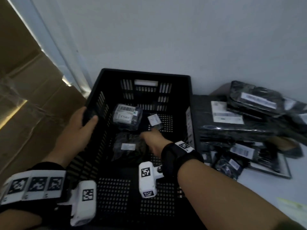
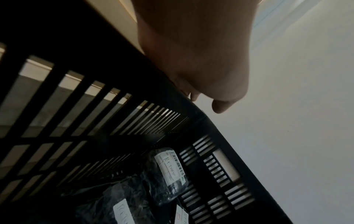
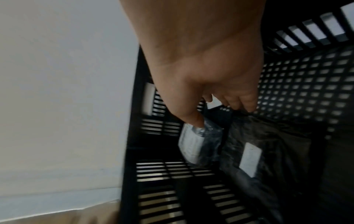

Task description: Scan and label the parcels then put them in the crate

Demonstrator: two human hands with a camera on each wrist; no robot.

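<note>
Your left hand clamps black crate rim, presumably steadying it. Your right hand reaches inside, fingers loose, gripping nothing, just beside small labelled parcel. Unprocessed parcel pile waits right of crate.

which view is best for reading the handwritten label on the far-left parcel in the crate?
Left wrist. The parcel sits unobstructed there, and its handwritten label looks like "RETURN". The head view shows the same parcel whole, but the writing is too small to read. In the right wrist view it is blurred and partly behind the right hand.
</note>
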